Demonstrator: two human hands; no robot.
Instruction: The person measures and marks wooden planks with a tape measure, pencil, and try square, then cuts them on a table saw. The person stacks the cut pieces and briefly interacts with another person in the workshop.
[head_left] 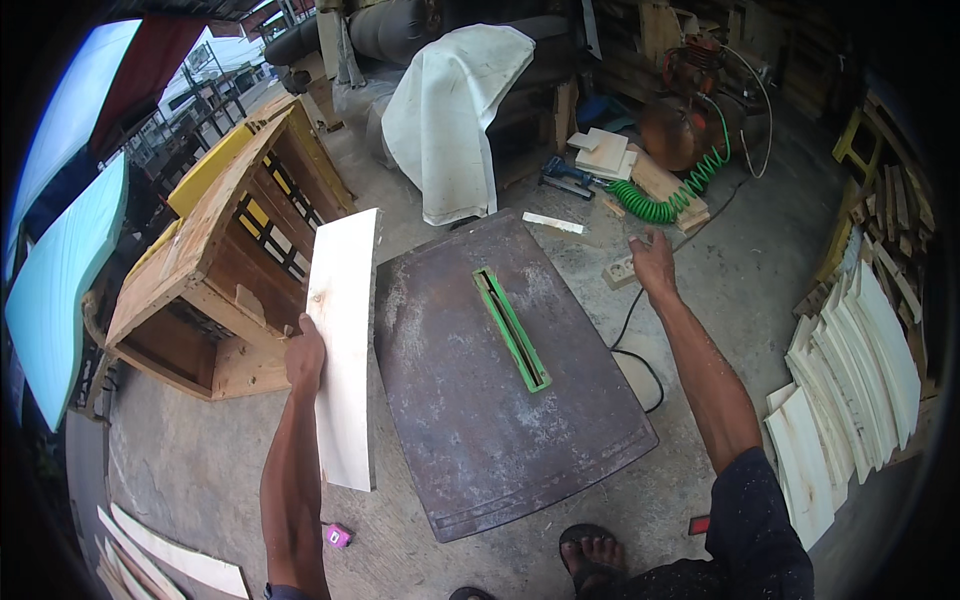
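Note:
My left hand [305, 357] grips the left edge of a pale wooden board [342, 345], its fingers closed on it. The board stands tilted beside the left side of a worn brown table saw top [450, 370]. A green insert [520, 345] with a dark slot lies in that top; a blade is hard to make out. My right hand [654, 266] reaches out beyond the right side of the saw, over the floor by a white power strip [619, 273]. Its fingers are loosely bent and apart, with nothing visible in them; whether they touch the strip I cannot tell.
To the left stands a wooden furniture frame [215, 280]. Curved boards [845, 370] are stacked at right, more [180, 550] at lower left. A pink tape measure [338, 535] lies on the floor. Ahead are a blue nail gun [568, 177], a green coiled hose [645, 203] and a compressor [685, 130].

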